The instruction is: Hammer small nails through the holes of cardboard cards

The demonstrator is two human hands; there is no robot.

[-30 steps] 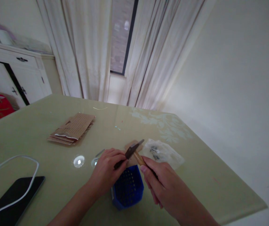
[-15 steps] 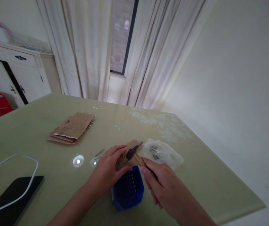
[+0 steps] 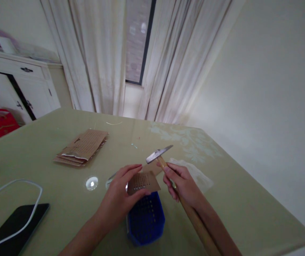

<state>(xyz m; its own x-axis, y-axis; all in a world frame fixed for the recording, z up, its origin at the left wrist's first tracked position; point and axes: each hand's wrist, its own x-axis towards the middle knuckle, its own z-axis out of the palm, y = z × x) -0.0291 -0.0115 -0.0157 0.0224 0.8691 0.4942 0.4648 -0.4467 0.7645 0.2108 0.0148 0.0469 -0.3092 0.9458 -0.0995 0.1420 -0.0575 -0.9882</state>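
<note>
My left hand (image 3: 123, 192) grips a small brown cardboard piece (image 3: 144, 180) with rows of holes, thumb along its near edge and fingers along its far left side. It sits at the far end of a blue plastic basket (image 3: 145, 220) with a perforated bottom. My right hand (image 3: 180, 179) is closed around the wooden handle of a hammer (image 3: 159, 154), whose metal head is raised above and beyond the cardboard, apart from it. Another flat brown piece (image 3: 152, 168) lies behind, partly hidden.
A clear plastic bag (image 3: 199, 176) lies right of the hands. A stack of perforated cardboard (image 3: 84, 145) is at the back left. A dark tablet-like device (image 3: 16, 227) with a white cable (image 3: 39, 195) lies front left, and a small round shiny disc (image 3: 91, 183) is nearer the left hand.
The hammer has lifted away from the cardboard, its head now higher and further right. My right hand has shifted its hold, showing more handle. My left hand stays on the cardboard piece.
</note>
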